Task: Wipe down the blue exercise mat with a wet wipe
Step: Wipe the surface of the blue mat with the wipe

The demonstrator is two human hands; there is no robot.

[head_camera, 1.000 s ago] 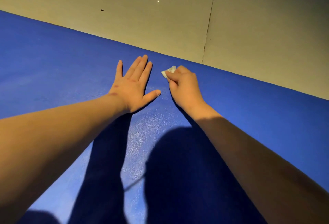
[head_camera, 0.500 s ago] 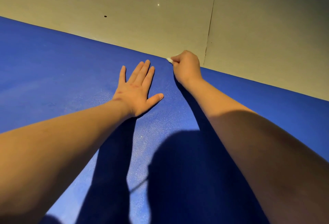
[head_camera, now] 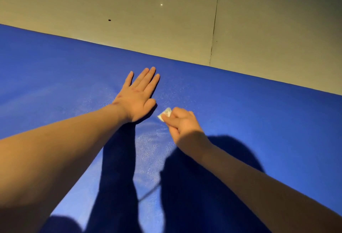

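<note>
Two-handed over the blue exercise mat (head_camera: 55, 77), spread wide across pale floor tiles (head_camera: 129, 19). Presses the left hand (head_camera: 137, 96) flat on the mat, palm down, fingers straight and close together, thumb out to the side, grasping nothing. Clutches a small crumpled white wet wipe (head_camera: 164, 115) in the curled fingers of the right hand (head_camera: 182, 125), just beside the left thumb and nearer the body, wipe poking out past the knuckles, seemingly against the mat surface. Casts dark shadows (head_camera: 194, 186) along the mat's near part.
</note>
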